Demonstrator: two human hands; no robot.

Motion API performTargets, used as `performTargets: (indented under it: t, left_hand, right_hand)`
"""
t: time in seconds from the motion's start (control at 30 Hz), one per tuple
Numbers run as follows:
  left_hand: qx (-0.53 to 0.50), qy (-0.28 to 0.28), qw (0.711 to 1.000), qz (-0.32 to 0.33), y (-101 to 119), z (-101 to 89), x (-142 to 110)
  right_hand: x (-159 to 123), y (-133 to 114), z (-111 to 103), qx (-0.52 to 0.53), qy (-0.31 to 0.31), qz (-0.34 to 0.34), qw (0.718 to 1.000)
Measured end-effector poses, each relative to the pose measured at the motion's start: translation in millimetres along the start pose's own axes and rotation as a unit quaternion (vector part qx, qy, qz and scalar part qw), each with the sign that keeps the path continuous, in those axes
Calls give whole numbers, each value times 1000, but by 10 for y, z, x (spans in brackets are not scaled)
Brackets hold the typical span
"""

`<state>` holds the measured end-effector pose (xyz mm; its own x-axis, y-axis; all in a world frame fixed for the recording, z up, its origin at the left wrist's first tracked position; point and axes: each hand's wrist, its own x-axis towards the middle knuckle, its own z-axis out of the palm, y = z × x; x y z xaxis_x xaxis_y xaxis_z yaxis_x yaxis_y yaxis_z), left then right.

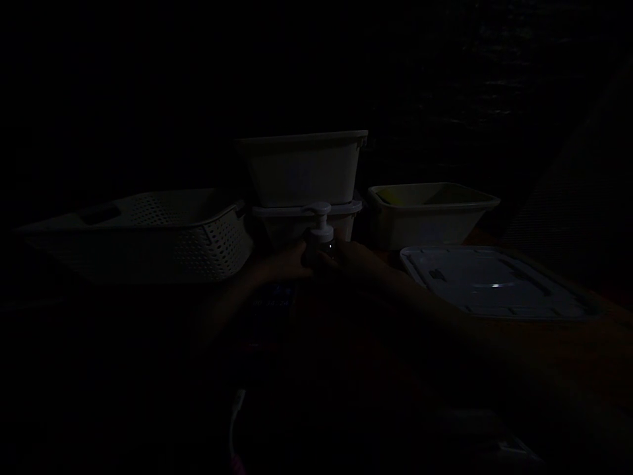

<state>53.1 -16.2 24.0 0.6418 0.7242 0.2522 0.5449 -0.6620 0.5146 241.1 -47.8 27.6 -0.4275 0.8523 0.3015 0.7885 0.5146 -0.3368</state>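
The scene is very dark. A small pump bottle point(320, 232) with a white pump head stands at the middle of the table. My left hand point(279, 265) reaches in from the lower left and wraps its left side. From the right comes my right hand point(352, 259), closed against the bottle's other side. Both hands grip it together, just in front of the stacked tubs.
A white perforated basket point(148, 239) lies left. Two stacked white tubs point(301, 170) stand behind the bottle. A tub with a yellowish inside point(430, 214) stands right, and a flat white lid point(489, 282) lies before it. A dim phone screen point(271, 305) glows below my left hand.
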Motion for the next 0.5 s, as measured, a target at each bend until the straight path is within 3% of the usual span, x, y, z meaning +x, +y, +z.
performTargets:
  t: [0.27, 0.5]
  left_hand:
    - [16, 7, 999, -34, 46, -12, -10]
    - [-19, -6, 1000, -1, -11, 4, 6]
  right_hand:
    - [-11, -28, -23, 2, -3, 15, 1000]
    - [-17, -26, -29, 9, -4, 6, 1000]
